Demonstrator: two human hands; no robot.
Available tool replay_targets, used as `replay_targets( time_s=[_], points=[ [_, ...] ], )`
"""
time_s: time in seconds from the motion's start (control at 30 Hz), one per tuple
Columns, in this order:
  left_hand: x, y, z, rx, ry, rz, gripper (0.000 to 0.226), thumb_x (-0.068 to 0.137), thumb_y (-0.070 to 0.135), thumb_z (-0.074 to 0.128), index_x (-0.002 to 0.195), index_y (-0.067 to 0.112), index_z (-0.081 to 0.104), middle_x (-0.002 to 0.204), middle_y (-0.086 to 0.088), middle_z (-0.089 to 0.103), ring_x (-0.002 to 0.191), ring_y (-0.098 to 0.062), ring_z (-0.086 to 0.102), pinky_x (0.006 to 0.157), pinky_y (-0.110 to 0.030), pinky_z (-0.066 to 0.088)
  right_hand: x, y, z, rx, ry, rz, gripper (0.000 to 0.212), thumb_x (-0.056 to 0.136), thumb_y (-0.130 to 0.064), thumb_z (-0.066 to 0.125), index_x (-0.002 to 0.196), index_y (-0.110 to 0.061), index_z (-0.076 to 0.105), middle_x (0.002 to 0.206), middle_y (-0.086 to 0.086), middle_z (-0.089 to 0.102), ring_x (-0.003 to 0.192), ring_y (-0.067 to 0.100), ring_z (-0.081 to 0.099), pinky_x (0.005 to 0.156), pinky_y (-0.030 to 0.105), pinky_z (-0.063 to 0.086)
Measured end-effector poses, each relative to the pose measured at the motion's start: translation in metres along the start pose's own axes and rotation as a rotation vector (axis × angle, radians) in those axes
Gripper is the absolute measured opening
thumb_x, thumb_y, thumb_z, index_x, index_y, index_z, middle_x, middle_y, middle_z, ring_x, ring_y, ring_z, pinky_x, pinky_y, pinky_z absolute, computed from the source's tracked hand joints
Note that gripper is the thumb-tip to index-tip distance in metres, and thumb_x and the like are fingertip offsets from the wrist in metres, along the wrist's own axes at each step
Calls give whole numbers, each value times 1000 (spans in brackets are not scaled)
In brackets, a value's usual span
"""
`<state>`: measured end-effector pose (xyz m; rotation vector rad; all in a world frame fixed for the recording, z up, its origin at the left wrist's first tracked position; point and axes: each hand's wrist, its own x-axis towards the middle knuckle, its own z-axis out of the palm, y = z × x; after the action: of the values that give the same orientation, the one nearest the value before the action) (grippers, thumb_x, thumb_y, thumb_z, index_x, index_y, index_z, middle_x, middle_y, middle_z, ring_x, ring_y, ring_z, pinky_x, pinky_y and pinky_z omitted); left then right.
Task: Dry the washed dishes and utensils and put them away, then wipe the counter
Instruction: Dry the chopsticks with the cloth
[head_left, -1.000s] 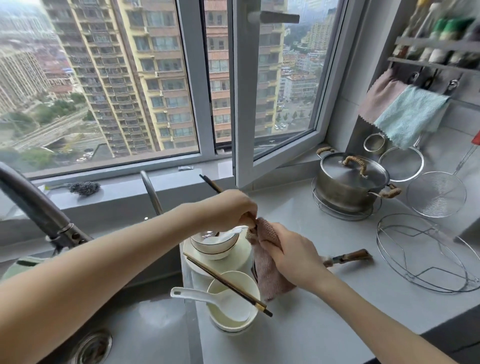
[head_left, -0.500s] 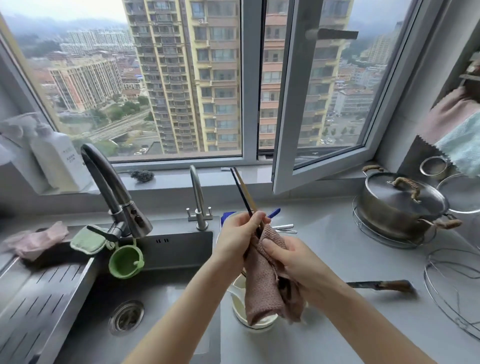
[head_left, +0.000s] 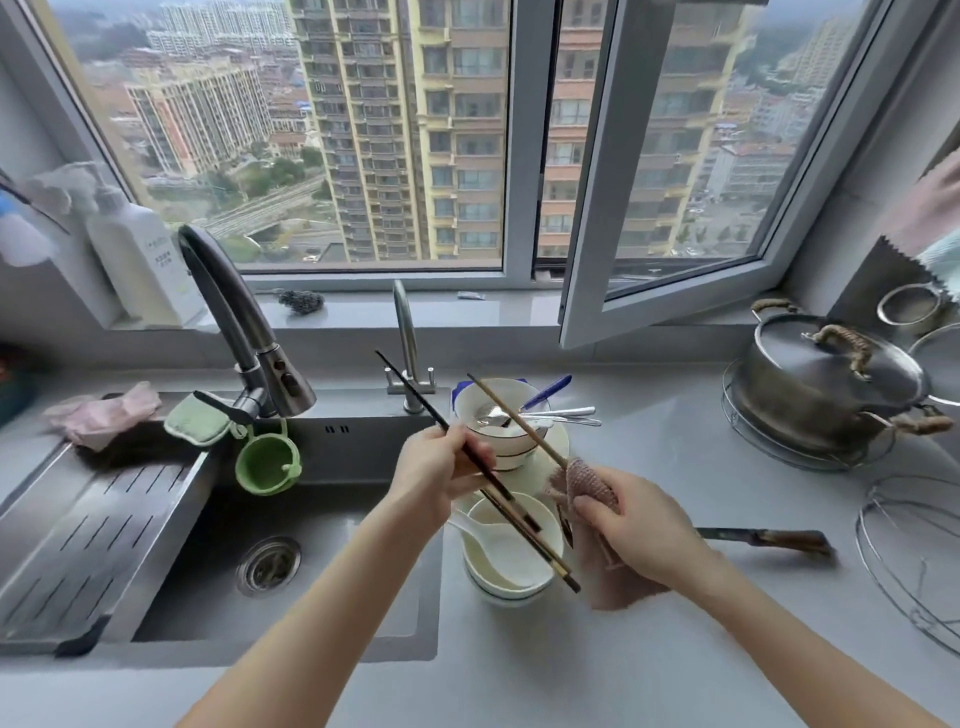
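Left hand (head_left: 439, 470) grips a dark chopstick (head_left: 511, 508) pointing to 11 o'clock; right hand (head_left: 641, 527) pinches cloth (head_left: 587, 480) round a pale chopstick (head_left: 514, 422).

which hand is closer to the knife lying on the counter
Right. The right hand, gripping the cloth, sits just left of the knife, by its blade tip. The left hand, holding a dark chopstick, is farther left, past the stacked bowls.

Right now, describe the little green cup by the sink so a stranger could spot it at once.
Find the dark sink set in the grey counter, then its tall curved faucet. The green cup hangs from the faucet's base over the sink. Unlike the flat green pad beside it, it is round and bucket-shaped with a thin handle.
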<state>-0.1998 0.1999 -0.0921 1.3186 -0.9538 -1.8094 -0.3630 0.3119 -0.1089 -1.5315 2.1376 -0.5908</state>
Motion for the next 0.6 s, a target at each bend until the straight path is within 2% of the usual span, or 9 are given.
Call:
replay_targets(
  time_s=[0.03, 0.1, 0.2, 0.27, 0.37, 0.47, 0.6],
  points=[
    [4, -4, -5, -5, 48, 12, 28, 100, 15, 39, 76, 5, 49, 62, -10, 52, 55, -23, 54, 61, -39, 56, 0, 5, 1, -163, 7, 21, 21, 94, -32, 52, 112, -26, 60, 101, -4, 69, 99, 22, 61, 76, 32, 43],
    [12, -14, -16, 112, 140, 65, 26, 100, 15, 38, 77, 6, 45, 59, -7, 44, 50, -20, 45, 55, -36, 55, 5, 13, 8, -374, -1, 27, 24, 97, -37, 45, 115, -24, 54, 109, 0, 67, 105, 27, 59, 76, 33, 41],
    [22, -36, -24, 495, 251, 162, 26, 96, 18, 43, 73, 6, 47, 59, -5, 42, 52, -20, 41, 49, -29, 41, 18, 17, 28, -531, -28, -13, 17, 99, -33, 39, 107, -19, 47, 115, 3, 63, 105, 29, 60, 73, 34, 41],
    [31, -52, -18, 591, 235, 111, 31, 91, 14, 49, 61, 9, 42, 52, -3, 38, 45, -19, 36, 43, -22, 33, 26, 16, 43, -579, -51, 1, 19, 100, -27, 38, 112, -16, 48, 117, 5, 62, 106, 29, 62, 70, 33, 40],
    [45, -76, 3, 386, 195, -114, 30, 84, 1, 46, 60, 12, 33, 51, -1, 29, 39, -12, 25, 39, -14, 20, 32, 11, 63, -620, -86, -4, 21, 99, -20, 39, 117, -13, 47, 118, 6, 61, 106, 27, 63, 69, 31, 40],
    [56, -94, 21, 268, 232, -208, 24, 83, -4, 41, 63, 9, 35, 54, -3, 32, 42, -12, 26, 38, -14, 21, 39, 8, 74, -635, -135, 15, 26, 95, -14, 40, 121, -10, 45, 123, 8, 58, 112, 28, 60, 83, 34, 47],
    [67, -109, 31, 182, 324, -278, 23, 82, -5, 43, 63, 7, 37, 57, -5, 37, 43, -13, 30, 39, -16, 26, 44, 7, 80, -671, -218, 15, 41, 95, -17, 44, 134, -5, 36, 133, 11, 52, 122, 29, 51, 92, 37, 44]
  ],
)
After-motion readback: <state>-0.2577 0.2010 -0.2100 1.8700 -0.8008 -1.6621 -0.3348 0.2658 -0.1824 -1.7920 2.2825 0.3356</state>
